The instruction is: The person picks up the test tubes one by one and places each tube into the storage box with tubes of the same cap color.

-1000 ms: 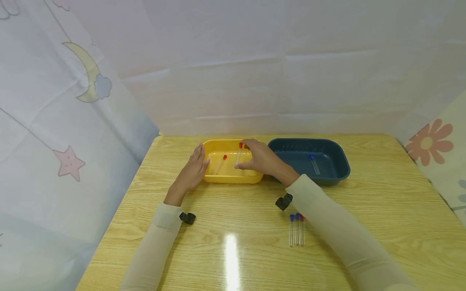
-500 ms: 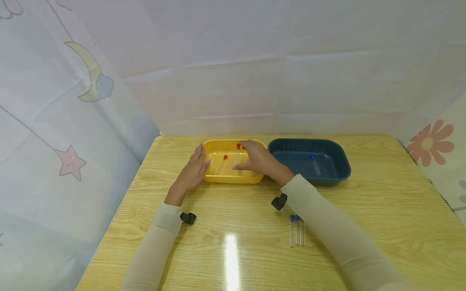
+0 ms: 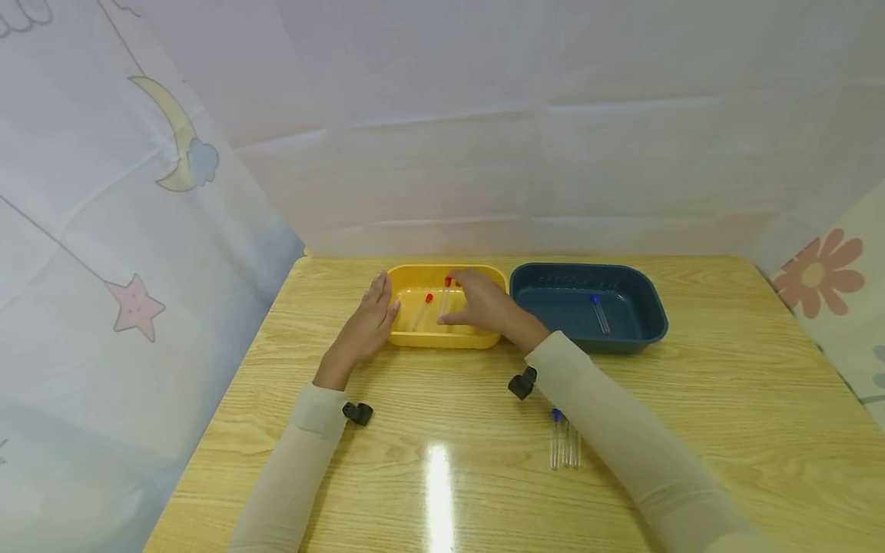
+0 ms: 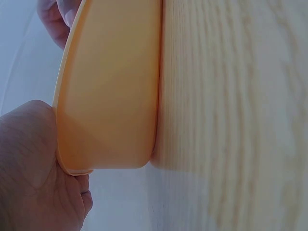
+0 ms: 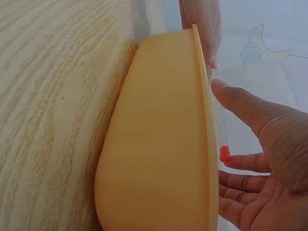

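Note:
In the head view, my right hand (image 3: 480, 303) is over the yellow tray (image 3: 442, 339), holding a clear test tube (image 3: 444, 299) lengthwise between thumb and index finger. Its red cap (image 5: 224, 154) meets the index fingertip in the right wrist view, while the thumb is at the other end. A second red-capped test tube (image 3: 422, 313) lies inside the tray, and a further bit of red shows right beside my right hand. At the tray's left end, my left hand (image 3: 366, 319) holds the rim (image 4: 60, 130), thumb over it and fingers along the outside.
A dark blue tray (image 3: 643, 336) stands to the right of the yellow one, with blue-capped test tubes (image 3: 600, 315) inside. Nearer the front, several test tubes (image 3: 555, 442) lie on the wooden table (image 3: 387, 476), partly behind the right sleeve (image 3: 615, 415). A printed cloth (image 3: 442, 153) hangs behind.
My right hand has shifted slightly left over the yellow tray, carrying the red-capped test tube with it. The right sleeve now covers more of the test tubes on the table. My left hand stays put.

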Available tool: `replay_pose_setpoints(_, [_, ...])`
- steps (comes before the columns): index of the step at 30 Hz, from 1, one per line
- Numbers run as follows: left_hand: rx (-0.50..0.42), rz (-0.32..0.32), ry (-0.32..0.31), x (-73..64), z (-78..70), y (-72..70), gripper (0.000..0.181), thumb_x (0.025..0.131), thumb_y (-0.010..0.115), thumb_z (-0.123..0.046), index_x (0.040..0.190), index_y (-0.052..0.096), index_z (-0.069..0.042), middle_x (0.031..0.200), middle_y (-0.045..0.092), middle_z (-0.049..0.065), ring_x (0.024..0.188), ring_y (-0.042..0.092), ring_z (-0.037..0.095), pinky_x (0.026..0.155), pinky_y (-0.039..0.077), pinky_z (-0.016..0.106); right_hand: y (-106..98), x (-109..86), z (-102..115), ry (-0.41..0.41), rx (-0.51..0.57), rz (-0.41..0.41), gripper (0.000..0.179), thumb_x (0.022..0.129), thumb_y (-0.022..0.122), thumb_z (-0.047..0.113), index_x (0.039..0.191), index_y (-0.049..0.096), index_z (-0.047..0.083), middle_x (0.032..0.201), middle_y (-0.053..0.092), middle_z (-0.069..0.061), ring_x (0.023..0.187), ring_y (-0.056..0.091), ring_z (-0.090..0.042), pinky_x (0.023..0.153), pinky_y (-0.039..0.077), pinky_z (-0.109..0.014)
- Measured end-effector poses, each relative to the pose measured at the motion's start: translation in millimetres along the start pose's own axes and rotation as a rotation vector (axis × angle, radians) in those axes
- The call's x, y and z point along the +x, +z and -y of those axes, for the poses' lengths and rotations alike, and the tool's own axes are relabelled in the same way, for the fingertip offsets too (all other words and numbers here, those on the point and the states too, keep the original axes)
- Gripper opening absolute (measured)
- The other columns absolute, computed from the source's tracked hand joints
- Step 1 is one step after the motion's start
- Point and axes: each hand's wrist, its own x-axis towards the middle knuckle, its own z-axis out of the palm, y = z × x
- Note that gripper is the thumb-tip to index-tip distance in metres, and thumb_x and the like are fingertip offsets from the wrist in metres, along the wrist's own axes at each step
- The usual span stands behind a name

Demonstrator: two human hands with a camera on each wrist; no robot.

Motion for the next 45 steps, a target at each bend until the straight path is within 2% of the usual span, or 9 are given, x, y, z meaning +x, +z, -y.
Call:
replay_pose_setpoints(4, [-0.002,-0.001,-0.001,-0.3,-1.2,-1.2,0.073,0.112,0.016,-0.047,0.159,0.002,0.006,0.168,-0.011,0.014,0.156,-0.003,0.034,0.124,0.005,0.049,3,2.4,0,-0.001,0.009,-0.003,0.088,0.083,0.083,0.047,0.148,0.046,-0.001,0.142,0.056,-0.018,0.127,0.055,-0.034,0.107,0.045,-0.048])
replay_pose_setpoints(11, [-0.013,-0.007,0.004,0.7,-0.8,-0.5,0.064,0.114,0.027,-0.032,0.159,0.003,0.007,0.168,-0.010,0.015,0.155,-0.003,0.035,0.124,0.004,0.050,10,5.9,-4,0.002,0.025,-0.002,0.085,0.084,0.084,0.043,0.147,0.048,-0.001,0.140,0.057,-0.018,0.123,0.057,-0.034,0.103,0.048,-0.047])
replay_pose_setpoints(15, [-0.014,-0.002,0.001,0.7,-0.6,0.2,0.064,0.114,0.028,-0.030,0.159,0.002,0.007,0.168,-0.010,0.015,0.156,-0.004,0.034,0.124,0.004,0.050,13,6.7,-5,0.017,0.035,0.015,0.086,0.084,0.084,0.042,0.147,0.047,-0.001,0.140,0.057,-0.019,0.123,0.057,-0.034,0.104,0.048,-0.047])
replay_pose_setpoints(22, [-0.006,0.006,-0.009,0.6,-1.7,1.0,0.065,0.114,0.025,-0.034,0.159,0.001,0.005,0.168,-0.012,0.013,0.156,-0.006,0.031,0.125,0.003,0.047,23,9.0,-9,0.010,0.038,0.014,0.079,0.082,0.086,0.042,0.140,0.054,-0.001,0.133,0.061,-0.020,0.117,0.060,-0.033,0.100,0.050,-0.046])
replay_pose_setpoints(27, [-0.006,0.006,-0.010,0.1,-2.5,-0.4,0.065,0.114,0.025,-0.033,0.159,0.001,0.006,0.168,-0.012,0.014,0.156,-0.007,0.031,0.125,0.003,0.048,29,10.3,-10,0.016,0.024,0.010,0.082,0.081,0.086,0.045,0.141,0.054,0.000,0.133,0.062,-0.018,0.117,0.061,-0.032,0.099,0.052,-0.044])
replay_pose_setpoints(35, [0.004,0.003,-0.017,0.5,-1.1,1.0,0.064,0.114,0.024,-0.033,0.160,0.001,0.005,0.168,-0.012,0.013,0.156,-0.006,0.030,0.125,0.003,0.045,30,11.4,-6,0.045,0.003,0.024,0.081,0.080,0.086,0.046,0.140,0.055,0.001,0.132,0.062,-0.017,0.116,0.061,-0.030,0.099,0.051,-0.043])
replay_pose_setpoints(45, [0.007,-0.004,-0.020,0.6,0.0,1.7,0.064,0.114,0.024,-0.035,0.160,0.001,0.004,0.168,-0.012,0.012,0.156,-0.004,0.031,0.125,0.003,0.046,32,14.8,-7,0.075,0.001,0.035,0.081,0.080,0.087,0.045,0.138,0.055,-0.001,0.122,0.066,-0.015,0.104,0.062,-0.028,0.094,0.053,-0.041])
